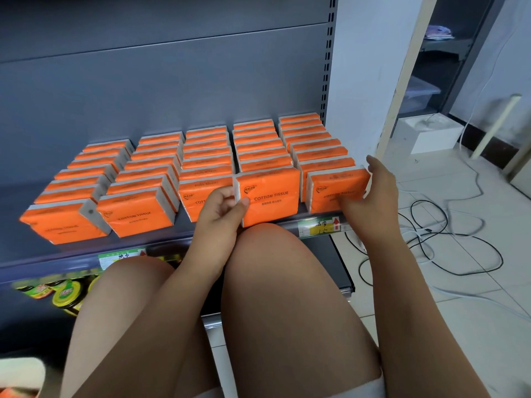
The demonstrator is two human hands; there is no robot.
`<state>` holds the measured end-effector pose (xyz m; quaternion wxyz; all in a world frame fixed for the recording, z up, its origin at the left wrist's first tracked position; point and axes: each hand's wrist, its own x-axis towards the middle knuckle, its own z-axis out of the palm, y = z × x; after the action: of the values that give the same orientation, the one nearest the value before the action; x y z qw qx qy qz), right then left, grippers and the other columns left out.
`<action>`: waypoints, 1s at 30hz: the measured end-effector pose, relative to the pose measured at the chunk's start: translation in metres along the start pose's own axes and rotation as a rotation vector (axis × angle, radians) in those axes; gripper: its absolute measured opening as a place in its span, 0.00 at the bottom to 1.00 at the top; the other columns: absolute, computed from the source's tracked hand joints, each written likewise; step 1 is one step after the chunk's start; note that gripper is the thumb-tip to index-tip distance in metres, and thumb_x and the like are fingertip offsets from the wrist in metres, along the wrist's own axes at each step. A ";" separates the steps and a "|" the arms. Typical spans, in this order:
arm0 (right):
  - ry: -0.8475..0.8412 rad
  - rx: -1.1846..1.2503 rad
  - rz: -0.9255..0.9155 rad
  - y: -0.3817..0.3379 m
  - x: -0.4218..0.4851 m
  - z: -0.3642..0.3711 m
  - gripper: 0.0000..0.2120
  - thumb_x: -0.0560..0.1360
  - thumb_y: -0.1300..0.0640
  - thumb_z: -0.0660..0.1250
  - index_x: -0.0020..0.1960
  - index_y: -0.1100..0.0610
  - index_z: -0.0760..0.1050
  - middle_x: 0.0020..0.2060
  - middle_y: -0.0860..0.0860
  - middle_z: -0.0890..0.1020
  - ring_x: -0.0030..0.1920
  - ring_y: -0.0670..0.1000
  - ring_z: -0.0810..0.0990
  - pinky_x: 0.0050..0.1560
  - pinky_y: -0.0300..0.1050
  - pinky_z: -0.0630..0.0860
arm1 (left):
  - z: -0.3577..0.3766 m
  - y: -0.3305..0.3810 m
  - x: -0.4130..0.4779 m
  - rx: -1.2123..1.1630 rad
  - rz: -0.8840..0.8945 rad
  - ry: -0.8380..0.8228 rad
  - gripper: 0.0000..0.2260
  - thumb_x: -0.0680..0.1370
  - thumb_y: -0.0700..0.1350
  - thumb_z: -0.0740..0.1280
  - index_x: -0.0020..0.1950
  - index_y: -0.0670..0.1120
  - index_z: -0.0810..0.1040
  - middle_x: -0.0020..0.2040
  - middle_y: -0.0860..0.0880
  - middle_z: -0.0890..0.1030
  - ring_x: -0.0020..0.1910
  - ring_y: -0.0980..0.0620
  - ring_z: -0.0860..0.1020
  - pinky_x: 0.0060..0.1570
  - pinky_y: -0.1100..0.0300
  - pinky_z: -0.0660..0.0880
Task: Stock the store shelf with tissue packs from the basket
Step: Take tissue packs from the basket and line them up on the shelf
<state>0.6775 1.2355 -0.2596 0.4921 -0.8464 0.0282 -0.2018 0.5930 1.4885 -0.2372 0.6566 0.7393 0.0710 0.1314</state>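
Head view: I look down over two bare knees (267,248) at a grey metal shelf (163,241).
Tissue packs: orange plastic-wrapped tissue packs (207,156) stand on that shelf in five rows running front to back. I count roughly seven or eight per row; the rear ones overlap too much for an exact figure.
Left hand: my left hand (222,209) pinches the left edge of the fourth row's front pack (273,196), thumb on the printed face, fingers curled at the edge.
Right hand: my right hand (370,196) grips the fifth row's front pack (330,186), thumb raised along its right end, fingers across the lower face.
Held packs: both stand upright at the shelf's front lip, side by side.
Price tags: two yellow-green paper tags (319,226) sit on the shelf rail.
Jars: green-and-yellow-lidded jars (66,294) stand on the level below, too blurred to count.
Floor: pale tiles (459,326) carry black and white cables (448,225) and one white box (428,133).
Lower-left corner: a pale rounded shape (20,372), too blurred for me to identify.
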 end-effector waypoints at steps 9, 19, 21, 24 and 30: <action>-0.046 -0.013 -0.099 -0.007 -0.003 0.006 0.36 0.69 0.64 0.74 0.75 0.52 0.69 0.67 0.51 0.73 0.65 0.43 0.69 0.63 0.38 0.66 | 0.000 0.000 0.000 -0.001 0.007 -0.011 0.06 0.83 0.46 0.67 0.60 0.53 0.79 0.55 0.44 0.84 0.55 0.47 0.83 0.59 0.51 0.79; 0.041 -0.041 -0.472 -0.033 -0.012 0.003 0.29 0.70 0.58 0.68 0.71 0.56 0.75 0.69 0.54 0.75 0.72 0.55 0.68 0.73 0.47 0.65 | 0.002 -0.004 0.003 -0.014 0.057 -0.048 0.11 0.84 0.45 0.67 0.66 0.51 0.79 0.58 0.39 0.83 0.59 0.41 0.82 0.66 0.42 0.76; -0.011 -0.031 -0.557 -0.049 -0.016 0.008 0.21 0.73 0.54 0.69 0.65 0.54 0.81 0.62 0.50 0.81 0.65 0.55 0.74 0.67 0.50 0.71 | 0.004 -0.003 0.003 -0.040 0.053 -0.060 0.12 0.84 0.43 0.66 0.67 0.49 0.78 0.58 0.43 0.84 0.60 0.46 0.82 0.66 0.47 0.77; -0.135 0.016 -0.502 -0.067 -0.024 0.015 0.14 0.75 0.47 0.71 0.56 0.51 0.85 0.52 0.45 0.86 0.55 0.49 0.80 0.57 0.52 0.78 | 0.005 -0.002 0.003 -0.075 0.075 -0.055 0.12 0.83 0.42 0.67 0.67 0.48 0.80 0.59 0.47 0.85 0.62 0.49 0.82 0.66 0.49 0.77; -0.146 0.087 -0.447 -0.069 -0.024 0.019 0.16 0.70 0.55 0.80 0.57 0.51 0.85 0.50 0.40 0.82 0.54 0.44 0.79 0.60 0.44 0.76 | 0.006 -0.006 0.010 -0.002 0.120 0.063 0.15 0.78 0.54 0.72 0.64 0.56 0.83 0.62 0.45 0.81 0.64 0.47 0.79 0.68 0.45 0.74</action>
<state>0.6518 1.2921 -0.2174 0.4719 -0.8219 -0.2043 -0.2452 0.6047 1.4868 -0.2427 0.6457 0.7371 0.0470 0.1939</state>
